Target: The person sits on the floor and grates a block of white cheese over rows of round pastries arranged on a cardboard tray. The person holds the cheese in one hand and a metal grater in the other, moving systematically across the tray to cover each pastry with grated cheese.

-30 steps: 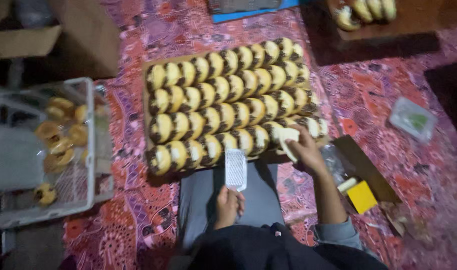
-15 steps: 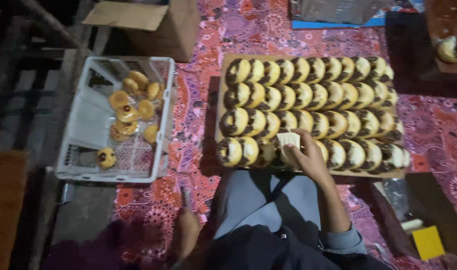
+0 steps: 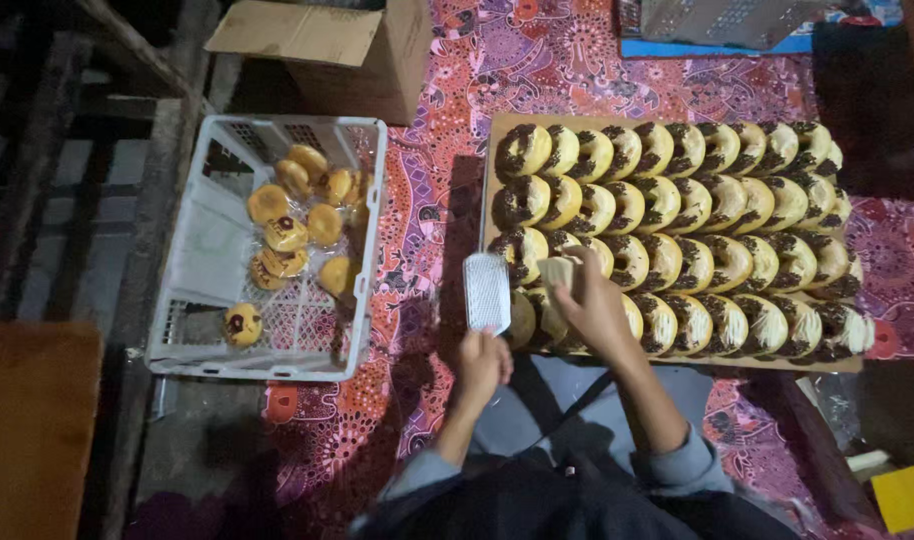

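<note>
My left hand grips the handle of a small flat metal grater, held upright at the near left corner of a wooden board. Rows of chocolate-topped doughnuts cover the board. My right hand holds a pale block, apparently cheese, over the doughnuts of the near left rows, just right of the grater.
A white plastic crate with several yellow pastries stands to the left. A cardboard box sits behind it. Patterned red cloth covers the floor. A yellow block lies at the lower right. A dark wooden surface is at lower left.
The view has swung left, bringing the crate into sight. My left hand has come back up with the grater beside the board. My right hand has shifted left along the near row with the pale block.
</note>
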